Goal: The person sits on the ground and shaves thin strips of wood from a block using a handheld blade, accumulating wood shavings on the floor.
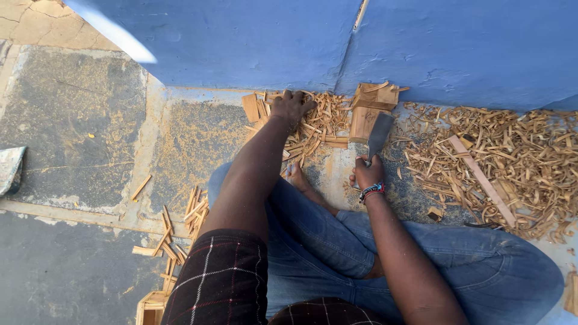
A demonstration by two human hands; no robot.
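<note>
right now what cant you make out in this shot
Head view only:
- Left hand: fingertips buried in the wood shavings, so whatever it grips is hidden.
- Flat blade tool: handle covered by the right hand.
- Wooden block: far side faces the blue wall.
- Small wooden box: cut off by the bottom edge.
- Grey object: cut off by the left edge.

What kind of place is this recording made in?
Probably an outdoor, floor-level woodworking spot: wood shavings heaped on rough concrete floor beside a blue wall, right hand holding a broad blade.
</note>
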